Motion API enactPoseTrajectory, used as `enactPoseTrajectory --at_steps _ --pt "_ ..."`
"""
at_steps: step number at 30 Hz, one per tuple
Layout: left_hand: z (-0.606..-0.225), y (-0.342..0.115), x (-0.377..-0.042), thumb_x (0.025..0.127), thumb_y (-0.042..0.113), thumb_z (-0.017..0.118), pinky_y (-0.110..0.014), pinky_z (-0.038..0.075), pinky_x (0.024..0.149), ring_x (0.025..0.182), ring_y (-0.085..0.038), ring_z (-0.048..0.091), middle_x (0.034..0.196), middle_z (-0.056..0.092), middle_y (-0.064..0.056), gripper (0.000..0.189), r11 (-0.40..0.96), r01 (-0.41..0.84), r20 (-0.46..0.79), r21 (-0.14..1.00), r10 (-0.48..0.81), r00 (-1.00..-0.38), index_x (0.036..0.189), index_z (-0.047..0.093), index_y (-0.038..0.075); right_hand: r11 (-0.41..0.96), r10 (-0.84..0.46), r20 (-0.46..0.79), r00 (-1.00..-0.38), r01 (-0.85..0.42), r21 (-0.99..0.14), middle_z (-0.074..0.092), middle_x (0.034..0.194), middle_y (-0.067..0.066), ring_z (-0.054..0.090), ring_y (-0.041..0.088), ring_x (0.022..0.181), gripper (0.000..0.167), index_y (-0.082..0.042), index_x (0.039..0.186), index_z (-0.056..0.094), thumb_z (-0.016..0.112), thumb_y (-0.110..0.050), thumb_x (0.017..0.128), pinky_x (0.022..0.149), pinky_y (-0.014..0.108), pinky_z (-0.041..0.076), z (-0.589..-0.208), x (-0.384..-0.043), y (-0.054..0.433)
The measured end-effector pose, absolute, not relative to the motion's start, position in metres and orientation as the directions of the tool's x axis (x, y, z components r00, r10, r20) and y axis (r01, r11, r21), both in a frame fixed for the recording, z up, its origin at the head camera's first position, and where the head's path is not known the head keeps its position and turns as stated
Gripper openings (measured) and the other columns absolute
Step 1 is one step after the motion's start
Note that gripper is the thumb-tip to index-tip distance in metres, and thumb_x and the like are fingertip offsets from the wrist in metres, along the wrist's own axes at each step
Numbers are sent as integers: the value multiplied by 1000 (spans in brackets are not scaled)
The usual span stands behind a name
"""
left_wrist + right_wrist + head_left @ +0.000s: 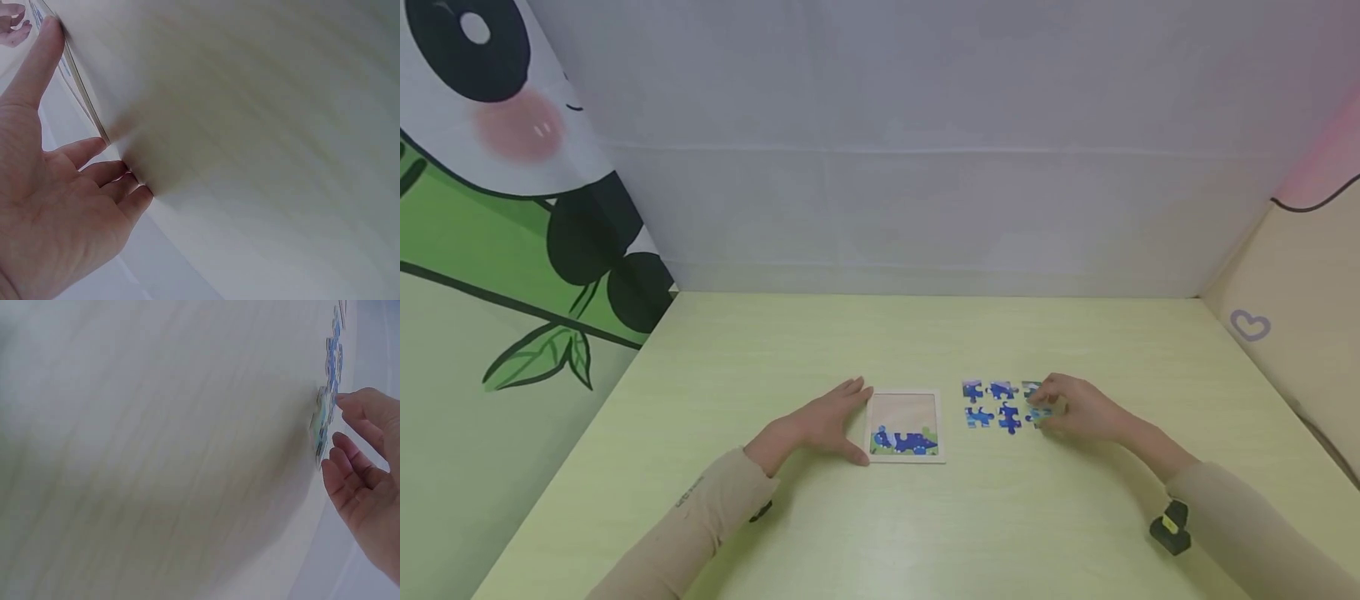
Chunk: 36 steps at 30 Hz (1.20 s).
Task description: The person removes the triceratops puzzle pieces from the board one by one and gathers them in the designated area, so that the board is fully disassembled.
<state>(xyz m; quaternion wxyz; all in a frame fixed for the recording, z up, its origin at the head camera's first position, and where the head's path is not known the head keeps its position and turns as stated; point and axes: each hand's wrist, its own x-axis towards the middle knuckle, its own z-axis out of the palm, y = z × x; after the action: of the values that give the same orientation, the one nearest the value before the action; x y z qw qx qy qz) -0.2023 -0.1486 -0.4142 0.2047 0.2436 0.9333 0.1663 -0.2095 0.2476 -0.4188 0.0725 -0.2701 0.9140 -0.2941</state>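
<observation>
A square wooden puzzle tray [942, 425] lies on the table, with joined blue and green pieces [910, 443] along its bottom and bare board above. My left hand [822, 423] touches the tray's left side, thumb by the lower corner and index finger by the upper one. In the left wrist view its fingers are fairly straight along the tray edge [87, 103]. To the right of the tray, loose jigsaw pieces [1009, 417] lie in two rows. My right hand [1090, 410] is over the rightmost ones, partly hiding them. In the right wrist view, its thumb and fingers stand apart beside the pieces [330, 369].
The pale wood-grain table [880, 533] runs back to a white cloth screen [880, 217]. A wall with a painted cartoon [587, 233] stands on the left, and a beige wall with a small heart [1251, 326] on the right. A dark device [1171, 527] is on the right wrist.
</observation>
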Motion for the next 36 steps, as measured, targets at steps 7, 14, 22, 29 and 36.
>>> enactPoseTrajectory --at_steps 7,14,22,29,36 --pt "-415 -148 -203 64 46 78 -44 14 111 138 -28 6 151 9 -13 105 831 380 -304 407 516 -801 144 22 7 662 -573 4 -820 -466 -587 60 94 0 55 17 87 26 -7 101 68 72 -13 76 73 32 48 -419 -219 211" --pt "-413 -142 -207 64 45 78 -44 13 111 138 -28 6 151 10 -13 104 837 367 -304 406 502 -810 144 23 7 592 -654 8 -756 -519 -617 61 94 1 55 18 84 28 -5 104 65 70 -15 78 71 30 49 -415 -229 172" --pt "-408 -136 -210 64 44 78 -44 13 111 138 -29 7 151 10 -13 104 842 350 -304 410 488 -818 144 23 7 545 -707 -40 -706 -508 -667 62 94 0 51 13 81 33 -5 107 65 71 -14 76 70 24 47 -417 -235 126" --pt "-410 -136 -213 64 46 78 -44 14 111 138 -28 7 151 11 -13 104 841 357 -306 407 494 -814 144 23 7 535 -723 -60 -689 -503 -679 60 95 -1 49 11 82 32 -4 109 64 70 -15 79 72 24 45 -422 -231 95" --pt "-412 -139 -214 65 45 78 -46 15 111 138 -30 7 150 12 -15 104 826 372 -293 423 513 -807 144 23 5 504 -752 -39 -658 -535 -678 59 91 -1 48 10 78 32 -3 108 64 71 -13 78 68 21 44 -426 -228 77"
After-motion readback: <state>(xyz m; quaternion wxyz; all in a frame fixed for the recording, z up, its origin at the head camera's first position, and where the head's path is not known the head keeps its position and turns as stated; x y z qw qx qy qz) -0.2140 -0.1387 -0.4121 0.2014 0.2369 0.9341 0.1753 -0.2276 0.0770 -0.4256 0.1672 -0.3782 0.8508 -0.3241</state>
